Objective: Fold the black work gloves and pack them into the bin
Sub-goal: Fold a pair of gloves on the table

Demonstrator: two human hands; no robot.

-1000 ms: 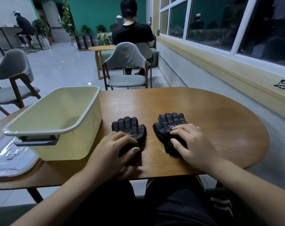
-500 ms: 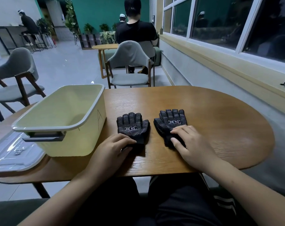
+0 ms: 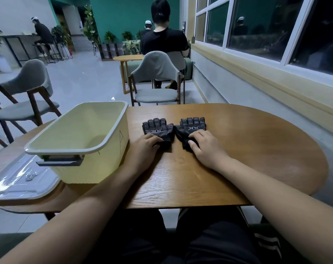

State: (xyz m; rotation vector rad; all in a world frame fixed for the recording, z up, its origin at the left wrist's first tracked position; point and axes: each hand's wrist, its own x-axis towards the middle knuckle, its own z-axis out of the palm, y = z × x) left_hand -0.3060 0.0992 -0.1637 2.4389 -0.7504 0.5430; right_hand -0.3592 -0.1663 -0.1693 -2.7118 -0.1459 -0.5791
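Head view: two black work gloves lie flat, side by side, in the middle of the wooden worktop [image 3: 247, 149], fingers pointing to the far edge and cuffs toward the near edge. The left glove [image 3: 157, 127] and the right glove [image 3: 191, 125] almost touch at their thumbs. Both show dotted grip faces and a small printed label. The pale yellow bin [image 3: 106, 161] stands open at the left end of the worktop, near the left glove but apart from it, with nothing visible inside. Its clear lid [image 3: 18, 180] lies by the near left corner, partly under the bin.

The gloves look light, soft and limp, so they should fold easily, though the dotted faces will likely drag on the wood instead of sliding. The cuff is the sensible place to take hold, lifting it over toward the fingers, or laying one glove on the other first.

Both forearms reach straight forward from the near edge, wrists low. The left hand [image 3: 142, 147] lies palm down with its fingers curled onto the cuff of the left glove, gripping it. The right hand [image 3: 206, 144] mirrors it, with bent fingers and thumb pinching the cuff of the right glove. Neither glove is folded yet.
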